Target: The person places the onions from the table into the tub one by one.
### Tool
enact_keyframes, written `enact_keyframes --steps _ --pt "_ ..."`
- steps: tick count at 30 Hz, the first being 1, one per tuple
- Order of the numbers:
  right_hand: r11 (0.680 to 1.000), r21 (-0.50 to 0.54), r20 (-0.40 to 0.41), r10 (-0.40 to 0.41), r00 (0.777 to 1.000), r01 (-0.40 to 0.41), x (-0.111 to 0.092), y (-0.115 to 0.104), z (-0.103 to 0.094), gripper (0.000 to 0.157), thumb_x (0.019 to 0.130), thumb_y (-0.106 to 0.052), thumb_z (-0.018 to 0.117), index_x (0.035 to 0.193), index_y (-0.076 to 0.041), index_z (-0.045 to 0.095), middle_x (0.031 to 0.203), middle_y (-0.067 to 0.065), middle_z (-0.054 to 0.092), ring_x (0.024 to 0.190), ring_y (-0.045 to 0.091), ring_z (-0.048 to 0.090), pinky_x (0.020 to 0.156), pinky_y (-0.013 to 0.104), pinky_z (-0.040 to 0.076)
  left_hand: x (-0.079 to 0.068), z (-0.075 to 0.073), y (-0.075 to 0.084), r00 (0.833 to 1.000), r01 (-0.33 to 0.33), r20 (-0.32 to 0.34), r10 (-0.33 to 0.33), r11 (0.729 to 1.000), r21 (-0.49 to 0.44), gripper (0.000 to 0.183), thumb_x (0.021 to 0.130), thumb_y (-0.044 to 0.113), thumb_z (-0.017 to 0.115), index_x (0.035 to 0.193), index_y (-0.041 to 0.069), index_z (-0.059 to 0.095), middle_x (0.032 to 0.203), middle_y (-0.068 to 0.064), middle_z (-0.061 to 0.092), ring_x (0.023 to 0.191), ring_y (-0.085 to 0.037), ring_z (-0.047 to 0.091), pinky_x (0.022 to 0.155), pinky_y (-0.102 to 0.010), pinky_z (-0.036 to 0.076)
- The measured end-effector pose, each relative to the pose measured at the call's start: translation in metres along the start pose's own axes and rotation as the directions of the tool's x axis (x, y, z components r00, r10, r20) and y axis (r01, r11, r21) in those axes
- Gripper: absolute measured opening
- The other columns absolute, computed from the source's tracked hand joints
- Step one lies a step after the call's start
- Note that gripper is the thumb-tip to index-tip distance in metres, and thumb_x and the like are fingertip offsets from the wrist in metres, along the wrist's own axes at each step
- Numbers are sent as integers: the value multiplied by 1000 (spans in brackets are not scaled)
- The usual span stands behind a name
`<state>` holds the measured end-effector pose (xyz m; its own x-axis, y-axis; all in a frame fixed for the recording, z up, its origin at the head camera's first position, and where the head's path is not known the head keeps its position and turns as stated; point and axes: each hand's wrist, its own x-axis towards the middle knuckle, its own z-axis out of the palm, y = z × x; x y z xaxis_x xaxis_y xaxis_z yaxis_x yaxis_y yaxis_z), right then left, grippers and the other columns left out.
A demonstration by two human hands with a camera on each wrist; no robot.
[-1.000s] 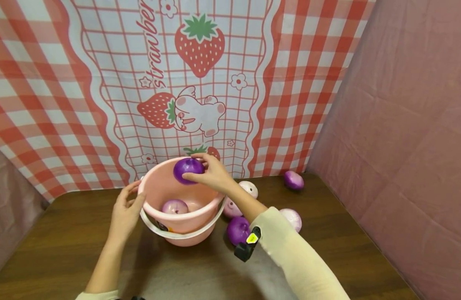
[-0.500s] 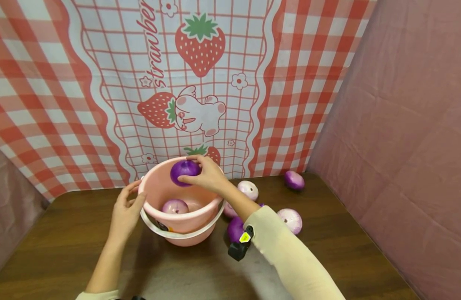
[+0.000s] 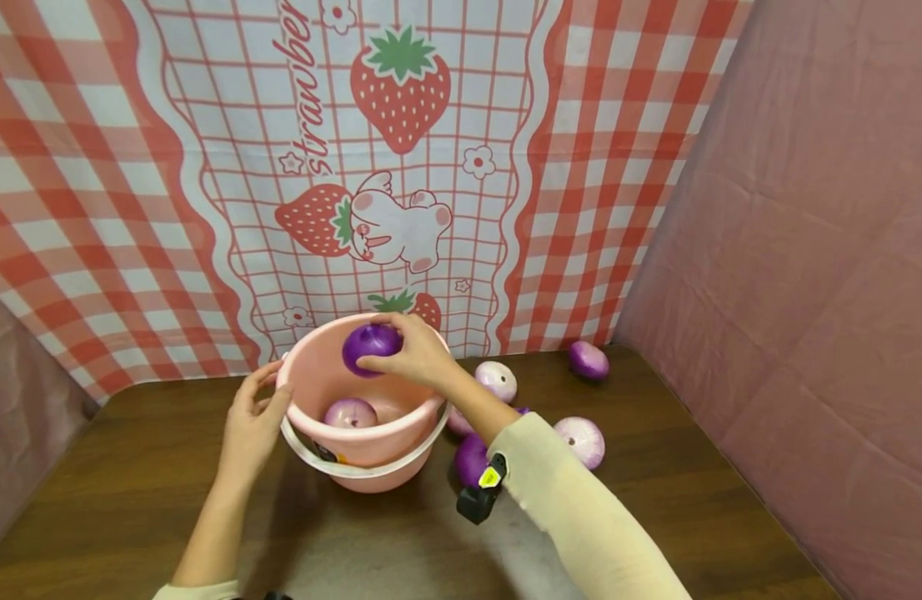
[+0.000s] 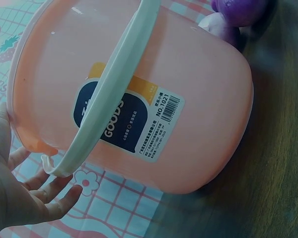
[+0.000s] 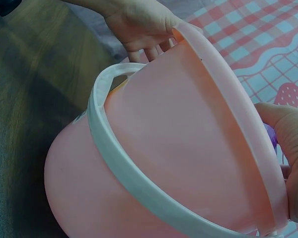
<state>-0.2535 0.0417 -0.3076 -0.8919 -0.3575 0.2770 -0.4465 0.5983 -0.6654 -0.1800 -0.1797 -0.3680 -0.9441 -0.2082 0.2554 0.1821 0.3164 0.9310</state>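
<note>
A pink bucket [image 3: 386,482] with a white handle [image 3: 333,469] stands on the table. My left hand [image 3: 253,423] holds its rim at the left side; in the left wrist view, the fingers [image 4: 64,201] lie outside the wall by the handle's end. My right hand [image 3: 419,357] grips a purple onion [image 3: 366,351] between thumb and fingers, over the bucket's opening. Lower inside the bucket lies a paler onion [image 3: 348,412]. The right wrist view shows mostly the bucket's outer wall [image 5: 174,144], which hides most of the held onion.
Right of the bucket sit several more onions: a white one [image 3: 497,379], a dark purple one [image 3: 470,460] partly behind the right wrist's camera, and a pale one [image 3: 583,442]. Another purple onion [image 3: 588,360] lies near the back right corner. A checked cloth [image 3: 596,167] hangs behind the table.
The right hand and its onion have shifted slightly left and down over the bucket. The left hand and bucket have stayed in place.
</note>
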Motion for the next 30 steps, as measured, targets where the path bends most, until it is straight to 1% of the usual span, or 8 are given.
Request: enact_keyframes --steps 4,7,11,15,19,25,30 --pt "1000 2 9 -9 1000 9 0 0 0 62 72 -37 79 127 -20 56 124 9 57 112 24 56 91 34 48 -1 0 0 1000 1 -1 -1 1000 -6 44 95 19 50 137 7 43 134 -19 48 81 16 48 70 -7 44" --pt "1000 -3 16 -21 1000 21 0 0 1 61 73 -34 79 127 -18 56 127 10 56 114 28 56 93 34 48 -1 0 0 1000 -5 -3 5 1000 -11 44 95 18 50 137 6 43 133 -20 48 81 16 48 69 -7 44" --pt "999 -22 15 -44 999 44 0 0 0 58 75 -30 78 126 -14 57 128 9 57 112 30 57 92 34 48 -2 0 0 1000 -13 -5 13 1000 -10 44 95 18 50 136 5 43 133 -20 48 81 16 47 69 -6 44" --pt "998 -17 11 -54 998 54 0 -1 -1 56 75 -29 78 125 -12 58 126 10 59 110 31 59 91 34 49 -2 0 0 1000 -14 -8 14 1000 -9 44 95 18 50 136 5 43 133 -20 48 81 17 47 69 -6 43" --pt "999 -10 13 -36 999 36 -1 -1 -2 55 77 -30 76 126 -14 57 125 11 59 110 30 59 89 34 49 -2 0 0 1000 -9 -6 9 1000 -8 44 95 18 50 137 5 43 134 -20 47 81 17 47 69 -6 43" --pt "999 48 13 -5 1000 4 -1 1 -6 52 78 -30 74 125 -14 58 126 15 57 111 31 57 91 39 49 -2 1 1 1000 -5 -2 5 1000 -2 44 95 19 50 137 6 44 134 -20 47 81 17 47 69 -6 43" --pt "998 61 10 7 1000 -8 -1 3 -13 51 79 -33 74 124 -14 59 125 15 57 110 30 57 89 38 49 -1 1 0 1000 -4 -4 4 1000 3 44 95 19 50 137 6 44 135 -20 47 81 17 47 70 -6 43"
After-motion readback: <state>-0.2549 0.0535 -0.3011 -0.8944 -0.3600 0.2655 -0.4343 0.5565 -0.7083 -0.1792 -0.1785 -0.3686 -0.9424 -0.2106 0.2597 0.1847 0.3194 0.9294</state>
